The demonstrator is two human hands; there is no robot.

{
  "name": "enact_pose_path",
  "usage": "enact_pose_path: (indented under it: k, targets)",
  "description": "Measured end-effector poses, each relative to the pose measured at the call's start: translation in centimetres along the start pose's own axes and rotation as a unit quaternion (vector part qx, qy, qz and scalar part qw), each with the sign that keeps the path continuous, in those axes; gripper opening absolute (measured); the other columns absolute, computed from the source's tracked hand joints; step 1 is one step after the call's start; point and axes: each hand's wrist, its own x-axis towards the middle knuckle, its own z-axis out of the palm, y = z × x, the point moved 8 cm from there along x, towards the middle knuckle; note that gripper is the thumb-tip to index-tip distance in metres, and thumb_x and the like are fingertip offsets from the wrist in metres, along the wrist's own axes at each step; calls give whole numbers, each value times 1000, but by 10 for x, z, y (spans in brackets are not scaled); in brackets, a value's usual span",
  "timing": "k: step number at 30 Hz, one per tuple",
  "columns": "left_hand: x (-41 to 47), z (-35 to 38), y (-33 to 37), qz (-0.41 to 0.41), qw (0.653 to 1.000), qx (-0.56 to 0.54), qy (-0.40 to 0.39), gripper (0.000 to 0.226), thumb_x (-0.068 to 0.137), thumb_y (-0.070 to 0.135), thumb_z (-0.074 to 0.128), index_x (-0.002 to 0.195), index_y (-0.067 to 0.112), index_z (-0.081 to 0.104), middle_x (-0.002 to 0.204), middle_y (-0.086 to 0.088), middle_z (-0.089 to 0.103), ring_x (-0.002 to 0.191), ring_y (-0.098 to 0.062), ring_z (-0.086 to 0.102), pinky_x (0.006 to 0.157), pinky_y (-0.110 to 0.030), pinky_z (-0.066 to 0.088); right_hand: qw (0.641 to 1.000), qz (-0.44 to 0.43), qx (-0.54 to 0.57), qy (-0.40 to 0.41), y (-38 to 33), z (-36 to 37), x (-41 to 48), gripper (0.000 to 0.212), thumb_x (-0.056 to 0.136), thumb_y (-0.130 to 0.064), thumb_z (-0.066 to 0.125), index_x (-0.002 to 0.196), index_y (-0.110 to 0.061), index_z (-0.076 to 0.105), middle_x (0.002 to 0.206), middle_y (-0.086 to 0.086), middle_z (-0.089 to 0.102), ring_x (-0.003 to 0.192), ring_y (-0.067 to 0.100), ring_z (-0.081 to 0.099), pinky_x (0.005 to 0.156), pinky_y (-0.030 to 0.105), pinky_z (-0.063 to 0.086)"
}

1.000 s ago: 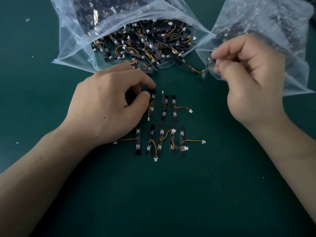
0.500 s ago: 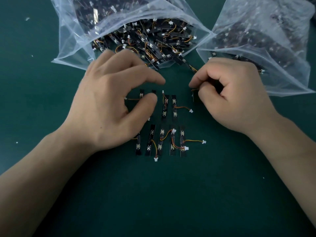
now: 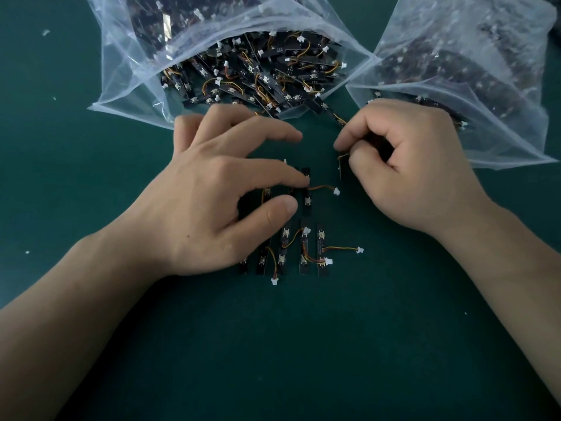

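Note:
Small black circuit strips with orange wires and white plugs lie in two rows on the green mat. The near row (image 3: 303,250) holds several strips side by side. My left hand (image 3: 218,196) lies spread over the far row, its index fingertip pressing on the rightmost strip (image 3: 307,196). My right hand (image 3: 403,165) is curled, pinching another black strip (image 3: 340,165) between thumb and forefinger just right of the far row; most of that strip is hidden.
An open clear plastic bag (image 3: 127,80) full of the same strips lies behind my left hand. A second clear bag (image 3: 485,86) of strips lies at the back right, behind my right hand. White specks dot the green mat (image 3: 303,344).
My right hand came down from the right bag with a strip toward the far row. My left hand let go of a strip it pinched, spread open and shifted right over the far row.

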Motion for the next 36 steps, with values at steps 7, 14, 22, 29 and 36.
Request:
enact_pose_path:
  k: [7, 14, 22, 29, 36]
  targets:
    - [0, 0, -2, -7, 1000, -1, -3, 40, 100, 52, 48, 122, 36, 77, 148, 10, 55, 135, -22, 40, 103, -43, 22, 1000, -6, -17, -5, -3, 0, 0, 20, 86, -9, 58, 91, -17, 76, 81, -11, 59, 73, 16, 55, 66, 38, 47]
    - [0, 2, -2, -8, 1000, -14, -5, 40, 100, 53, 48, 122, 36, 77, 146, 9, 56, 135, -21, 40, 105, -46, 23, 997, -6, -70, -21, -2, -6, -1, 22, 86, -12, 57, 96, -20, 75, 70, -27, 44, 61, 1, 47, 59, 33, 44]
    - [0, 1, -2, -10, 1000, -18, -13, 42, 99, 54, 47, 123, 36, 76, 146, 9, 56, 135, -21, 40, 105, -48, 24, 994, -64, -28, -86, -13, 4, -7, 22, 86, -11, 59, 96, -19, 76, 84, -8, 61, 69, 8, 51, 59, 41, 48]
    - [0, 1, -1, -14, 1000, -24, -14, 43, 98, 55, 47, 123, 36, 76, 146, 9, 56, 136, -21, 40, 105, -49, 24, 988, -115, 10, -103, -17, 6, -10, 18, 85, -3, 67, 96, -15, 75, 87, -3, 68, 75, 18, 60, 66, 39, 49]
    - [-1, 1, -2, -14, 999, -28, -13, 43, 99, 56, 47, 123, 36, 76, 145, 10, 56, 135, -20, 40, 105, -51, 25, 989, -115, 23, -94, -14, 4, -10, 15, 83, -2, 68, 90, -11, 77, 93, 2, 68, 80, 21, 63, 71, 40, 49]
